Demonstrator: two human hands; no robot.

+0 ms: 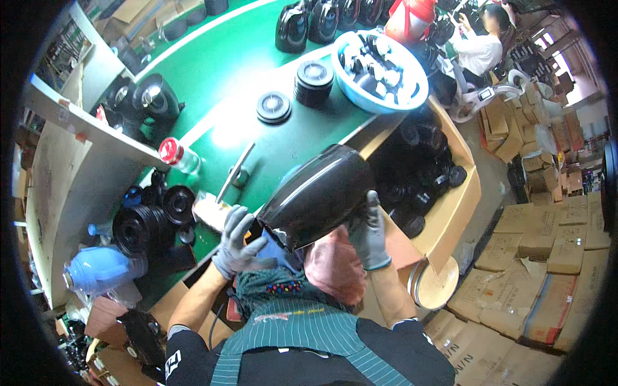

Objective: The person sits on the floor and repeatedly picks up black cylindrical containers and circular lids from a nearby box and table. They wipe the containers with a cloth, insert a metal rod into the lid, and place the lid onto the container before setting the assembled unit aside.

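Note:
A glossy black tapered housing (318,193), hollow and shaped like a kettle or appliance body, lies tilted in front of me over the table's near edge. My right hand (371,235), in a grey glove, grips its wider right end, thumb up along the side. My left hand (241,248), also gloved, has its fingers spread beside the narrower left end; whether the fingertips touch the rim I cannot tell. Beneath the housing, a pink cloth (336,265) covers part of my lap.
Black discs (313,82) stand stacked on the green table (257,141). Behind are a blue basin (412,96) of small parts and several black housings (291,29). A red-lidded jar (179,156) stands left; a carton (460,206) of black parts, right. Another person (481,48) works far right.

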